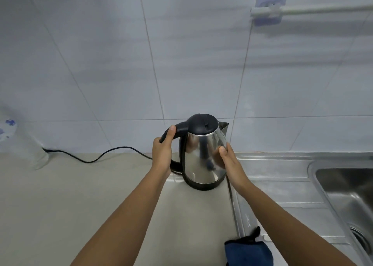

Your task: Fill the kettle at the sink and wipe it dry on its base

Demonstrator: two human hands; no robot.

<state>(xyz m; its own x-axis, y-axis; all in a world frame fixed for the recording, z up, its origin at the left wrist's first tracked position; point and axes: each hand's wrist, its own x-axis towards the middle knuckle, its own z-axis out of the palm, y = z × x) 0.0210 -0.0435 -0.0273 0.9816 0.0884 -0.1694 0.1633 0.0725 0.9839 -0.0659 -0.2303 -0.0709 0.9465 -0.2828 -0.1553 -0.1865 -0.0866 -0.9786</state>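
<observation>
A steel kettle (203, 154) with a black lid and black handle stands upright on its black base (203, 185) on the counter, lid closed, spout pointing right. My left hand (163, 150) is wrapped around the handle. My right hand (230, 163) lies flat against the kettle's right side, thumb on the steel. A dark blue cloth (248, 252) lies near the counter's front edge, to the right of my right forearm. The steel sink (343, 187) is at the right, its basin partly cut off by the frame.
A black power cord (96, 158) runs left from the base along the beige counter (60, 205) to the wall. A clear plastic item (38, 157) stands at the far left. A white rail (302, 9) is fixed high on the tiled wall.
</observation>
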